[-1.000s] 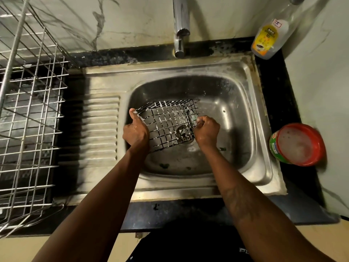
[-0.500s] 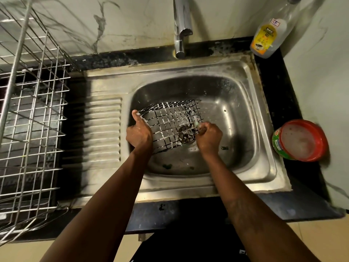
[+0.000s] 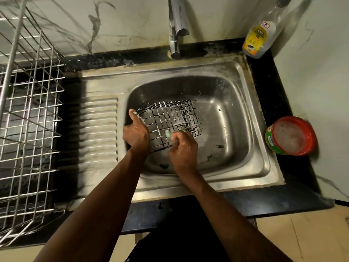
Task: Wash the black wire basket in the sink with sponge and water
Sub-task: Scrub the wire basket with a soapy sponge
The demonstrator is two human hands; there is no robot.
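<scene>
The black wire basket (image 3: 170,120) lies tilted in the sink (image 3: 236,114), by its left wall. The left grip (image 3: 136,133) clasps its left edge, thumb up. The right grip (image 3: 182,148) pinches a green sponge (image 3: 167,134) on the near wires. I'd brace firmly and scrub each crossing with short strokes

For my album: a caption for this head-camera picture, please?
Left hand grips the soapy black wire basket in the sink; right hand scrubs it with a sponge.
</scene>
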